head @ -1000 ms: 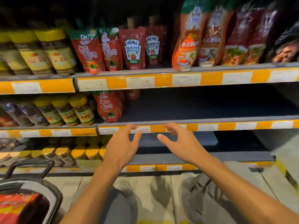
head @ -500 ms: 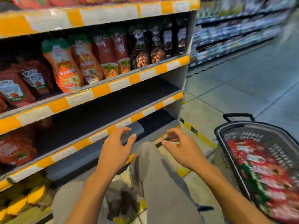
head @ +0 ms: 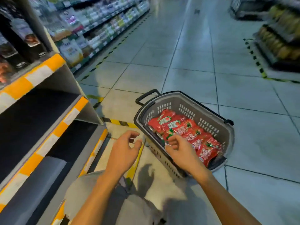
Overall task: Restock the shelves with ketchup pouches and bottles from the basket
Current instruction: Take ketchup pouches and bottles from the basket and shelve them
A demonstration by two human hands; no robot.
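A grey plastic basket (head: 215,125) stands on the floor to my right, filled with several red ketchup pouches (head: 186,130). My right hand (head: 180,150) hovers over the basket's near rim, fingers loosely curled, holding nothing that I can see. My left hand (head: 125,148) hangs just left of the basket above the floor, fingers relaxed and empty. The shelf unit (head: 53,125) with orange and white price strips is at my left; its two lower boards are bare and dark.
Dark packs (head: 19,44) fill the upper shelf at the far left. An aisle of tiled floor (head: 194,62) runs ahead between other stocked shelves (head: 97,25). Yellow-black tape (head: 120,122) marks the floor by the shelf base. My grey-trousered knees (head: 129,205) are below.
My view swung right from the shelf front to the aisle and basket. Both hands left the shelf edge and moved toward the basket; the right one now reaches over its rim.
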